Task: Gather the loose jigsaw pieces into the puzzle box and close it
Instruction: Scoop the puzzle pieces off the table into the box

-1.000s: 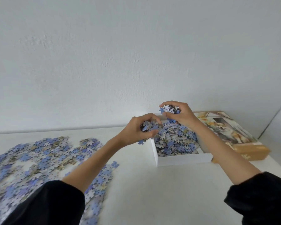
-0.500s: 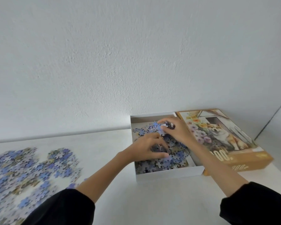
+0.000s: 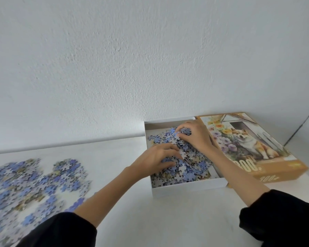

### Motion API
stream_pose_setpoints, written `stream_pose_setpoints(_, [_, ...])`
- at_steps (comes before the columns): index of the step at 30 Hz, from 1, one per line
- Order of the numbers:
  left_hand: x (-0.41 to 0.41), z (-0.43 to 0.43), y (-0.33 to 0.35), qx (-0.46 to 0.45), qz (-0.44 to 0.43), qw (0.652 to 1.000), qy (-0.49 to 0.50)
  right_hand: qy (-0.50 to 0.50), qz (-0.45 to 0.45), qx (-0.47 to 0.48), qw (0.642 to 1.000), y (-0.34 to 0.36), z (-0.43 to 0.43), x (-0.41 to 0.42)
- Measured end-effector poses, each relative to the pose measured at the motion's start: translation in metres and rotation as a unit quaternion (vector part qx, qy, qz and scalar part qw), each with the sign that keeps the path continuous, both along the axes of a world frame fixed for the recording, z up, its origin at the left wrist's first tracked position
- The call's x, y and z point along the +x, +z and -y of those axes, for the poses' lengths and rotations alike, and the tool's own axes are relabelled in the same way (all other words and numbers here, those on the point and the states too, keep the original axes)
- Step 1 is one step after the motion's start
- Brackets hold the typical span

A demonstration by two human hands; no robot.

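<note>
- The puzzle box (image 3: 189,188), a white open tray, sits on the white tabletop (image 3: 168,220) near the wall (image 3: 150,59).
- A heap of blue and grey jigsaw pieces (image 3: 191,168) fills the box.
- The left hand (image 3: 155,157) lies palm down on the near side of the heap, its fingers (image 3: 169,150) lightly spread and resting on the pieces.
- The right hand (image 3: 196,136) is at the far side of the heap, fingers curled down into it; I cannot tell whether they pinch anything.
- The lid (image 3: 248,145), printed with a dog and flowers, lies face up just right of the box.
- More loose pieces (image 3: 25,179) are scattered on the tabletop, well to the left.
- Both forearms are bare below black sleeves (image 3: 61,230).
</note>
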State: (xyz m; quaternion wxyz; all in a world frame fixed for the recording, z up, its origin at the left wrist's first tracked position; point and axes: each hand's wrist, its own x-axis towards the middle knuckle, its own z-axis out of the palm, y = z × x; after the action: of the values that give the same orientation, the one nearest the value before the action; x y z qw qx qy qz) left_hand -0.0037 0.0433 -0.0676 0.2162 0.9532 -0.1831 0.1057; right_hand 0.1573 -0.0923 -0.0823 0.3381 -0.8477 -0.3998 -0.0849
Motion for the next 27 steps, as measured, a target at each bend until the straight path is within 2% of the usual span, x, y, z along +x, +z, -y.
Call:
stream_pose_setpoints(4, [-0.012, 0.001, 0.009, -0.048, 0.044, 0.998, 0.021, -0.025, -0.005, 0.074, 0.997, 0.012, 0.001, -0.012])
stream_pose_setpoints(8, [-0.024, -0.004, 0.021, -0.094, 0.071, 0.993, 0.031, -0.026, -0.063, 0.070, 0.995, 0.023, -0.006, -0.024])
stream_pose_setpoints(12, [-0.044, -0.012, 0.034, -0.117, 0.059, 0.991, 0.042, 0.021, -0.085, 0.079, 0.993, 0.033, -0.014, -0.042])
stream_pose_setpoints(21, [-0.122, -0.054, 0.047, -0.108, 0.069, 0.989, 0.071, 0.145, -0.075, 0.078, 0.983, 0.069, -0.054, -0.123])
stream_pose_setpoints(27, [-0.186, -0.094, 0.047, -0.099, 0.064, 0.988, 0.102, 0.177, -0.072, 0.073, 0.979, 0.075, -0.100, -0.185])
